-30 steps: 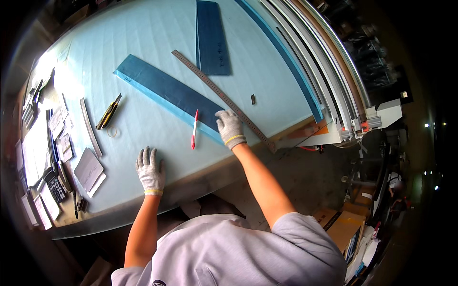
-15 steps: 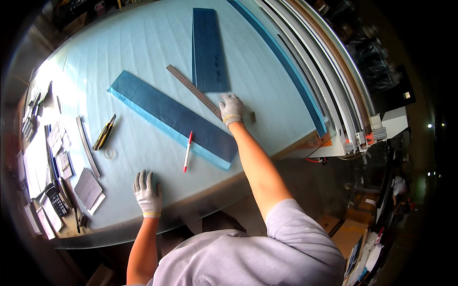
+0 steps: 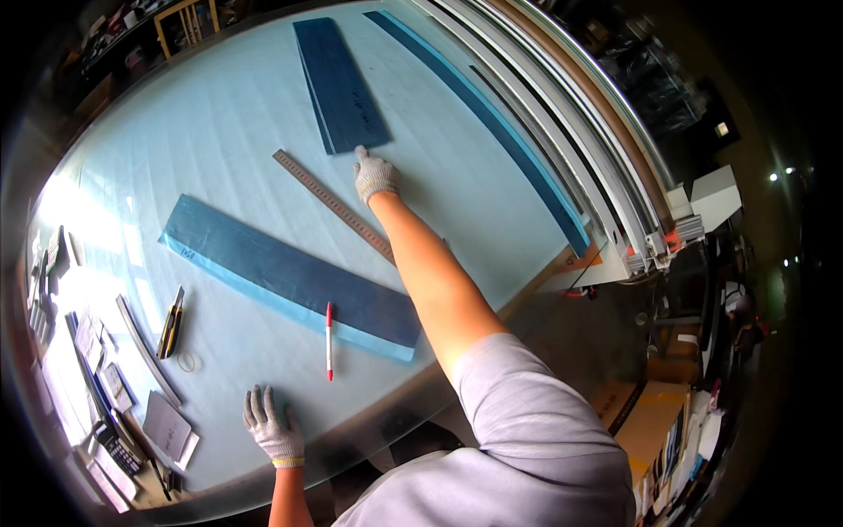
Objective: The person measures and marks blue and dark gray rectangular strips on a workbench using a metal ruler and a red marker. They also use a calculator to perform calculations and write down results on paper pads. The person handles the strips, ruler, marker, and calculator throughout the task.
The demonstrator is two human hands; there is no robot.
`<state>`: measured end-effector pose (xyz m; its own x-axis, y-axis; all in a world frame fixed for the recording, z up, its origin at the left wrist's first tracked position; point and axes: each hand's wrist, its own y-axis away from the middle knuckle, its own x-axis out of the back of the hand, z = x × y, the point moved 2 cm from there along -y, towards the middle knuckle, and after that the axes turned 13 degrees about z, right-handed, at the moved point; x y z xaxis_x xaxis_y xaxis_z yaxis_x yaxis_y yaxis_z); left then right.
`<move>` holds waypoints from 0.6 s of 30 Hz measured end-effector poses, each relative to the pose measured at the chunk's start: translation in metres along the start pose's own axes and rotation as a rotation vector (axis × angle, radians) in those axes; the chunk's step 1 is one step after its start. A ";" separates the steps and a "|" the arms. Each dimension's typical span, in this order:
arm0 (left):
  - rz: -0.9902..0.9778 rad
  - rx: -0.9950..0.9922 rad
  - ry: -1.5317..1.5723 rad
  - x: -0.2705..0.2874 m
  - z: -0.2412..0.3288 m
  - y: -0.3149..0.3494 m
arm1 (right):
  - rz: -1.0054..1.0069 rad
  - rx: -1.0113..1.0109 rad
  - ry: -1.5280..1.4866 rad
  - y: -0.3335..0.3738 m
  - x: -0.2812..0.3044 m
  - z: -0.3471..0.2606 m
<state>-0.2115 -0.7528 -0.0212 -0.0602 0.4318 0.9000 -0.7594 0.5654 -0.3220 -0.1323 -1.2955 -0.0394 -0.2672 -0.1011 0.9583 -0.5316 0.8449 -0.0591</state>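
Both my hands wear pale knitted gloves. My right hand (image 3: 376,176) reaches far over the table, a fingertip stretched to the near edge of a dark blue flat strip (image 3: 341,86) with handwriting on it. Its other fingers look partly bent, and I see nothing gripped in them. Near the front edge, my left hand (image 3: 274,428) lies flat on the tabletop with its fingers apart. A steel ruler (image 3: 329,200) lies slanting beside my right forearm, which passes over its near end. Closer in rests a wide two-tone blue strip (image 3: 290,274), and a red-and-white pen (image 3: 329,342) lies across its near edge.
A yellow-and-black utility knife (image 3: 171,323) and a small ring (image 3: 185,361) lie on the left. Beyond them are a curved grey strip (image 3: 146,351), paper notes (image 3: 167,424) and a calculator (image 3: 117,448). A long blue strip (image 3: 492,114) lies along metal rails (image 3: 562,105) at right.
The dark blue strip has slid away from the ruler, and my right hand has moved forward with it. My left hand stays flat on the table. The whole view has shifted.
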 end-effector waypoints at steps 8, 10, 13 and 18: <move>-0.002 0.032 -0.024 0.002 0.000 -0.001 | 0.001 0.107 -0.169 -0.001 -0.001 0.009; -0.011 0.012 -0.005 0.003 0.007 -0.010 | 0.135 0.149 -0.340 0.017 -0.011 0.045; 0.000 -0.001 -0.007 0.007 0.004 -0.010 | 0.231 0.263 -0.404 0.072 0.011 0.059; 0.036 -0.025 0.017 0.010 0.003 -0.010 | 0.254 0.654 -0.375 0.182 0.049 0.037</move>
<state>-0.2059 -0.7561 -0.0082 -0.0760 0.4640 0.8826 -0.7407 0.5663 -0.3615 -0.2721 -1.1661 -0.0137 -0.6348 -0.2151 0.7421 -0.7509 0.3983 -0.5268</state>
